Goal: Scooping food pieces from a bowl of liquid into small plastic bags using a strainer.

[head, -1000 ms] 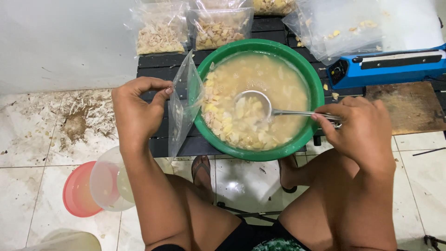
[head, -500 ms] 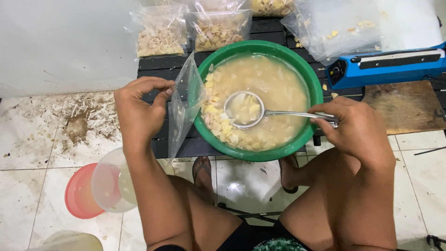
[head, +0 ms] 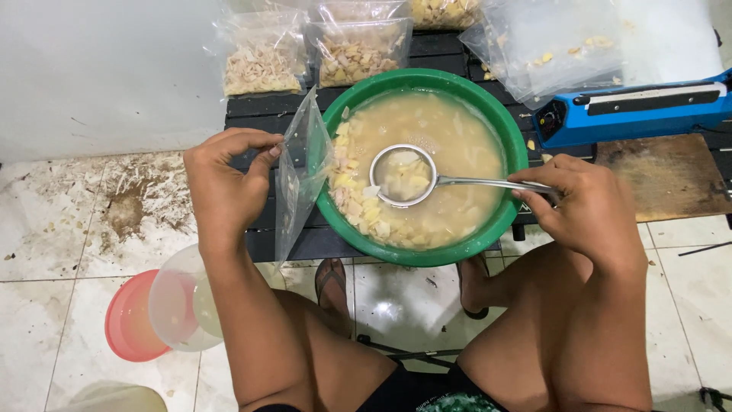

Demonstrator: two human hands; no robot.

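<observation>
Broth fills the round green plastic basin (head: 512, 130) in front of us, cloudy and pale, with yellowish cut pieces heaped along its left side. The basin rests on a dark slatted surface (head: 263, 103).

Our right hand (head: 591, 210) is closed around the handle of a metal ladle (head: 402, 175), whose bowl sits level above the liquid near the basin's middle, loaded with pieces and some broth. The handle crosses the basin's right rim to reach our fingers.

Our left hand (head: 225, 187) pinches the top edge of a clear empty plastic bag (head: 299, 179) between thumb and fingertips. The bag hangs just beside the basin's left rim, touching or nearly touching it; we cannot tell which. It stands between our left hand and the ladle's bowl.

Behind the basin, three clear filled bags (head: 263, 57) of pale pieces lean against the wall. To the right rear lies a loose heap of clear empty bags (head: 557, 38) with a few yellow scraps on them. Just in front of that sits a blue bag-sealing machine (head: 633, 111), close to the basin's right rim, and beside it a worn brown wooden board (head: 671, 175).

On the dirty tiled floor (head: 76, 221) to our left stand a red plastic lid (head: 126, 320) and a translucent plastic container (head: 179, 301), partly overlapping it. Our knees frame the lower view, with a sandalled foot (head: 332, 278) under the surface's edge.
</observation>
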